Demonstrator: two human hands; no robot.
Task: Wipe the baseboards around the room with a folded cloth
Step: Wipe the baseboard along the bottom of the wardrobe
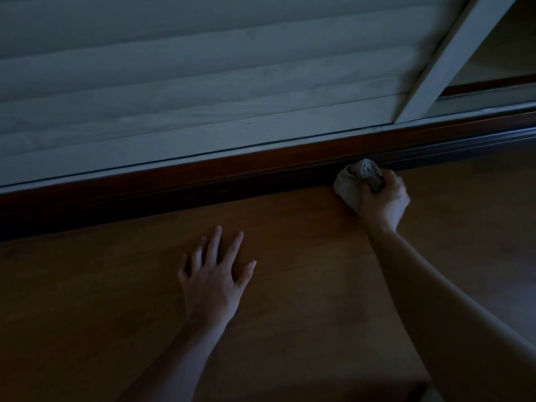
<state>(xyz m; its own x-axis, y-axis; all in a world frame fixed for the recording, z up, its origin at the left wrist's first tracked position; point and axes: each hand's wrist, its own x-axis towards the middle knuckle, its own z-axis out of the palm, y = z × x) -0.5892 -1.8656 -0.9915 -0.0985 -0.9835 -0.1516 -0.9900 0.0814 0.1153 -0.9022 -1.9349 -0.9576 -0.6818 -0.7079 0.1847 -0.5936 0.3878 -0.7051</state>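
Observation:
A dark reddish-brown baseboard [203,181] runs from the left edge up to the right, below a pale slatted panel. My right hand [383,200] is shut on a bunched grey cloth [352,181], which is pressed against the foot of the baseboard where it meets the floor. My left hand [214,277] lies flat on the wooden floor, fingers spread, holding nothing, a short way in front of the baseboard.
The brown wooden floor [304,285] fills the lower half of the dim view. A pale slatted shutter [188,82] with a white frame post [452,62] stands above the baseboard. A pale patch shows at the bottom right edge.

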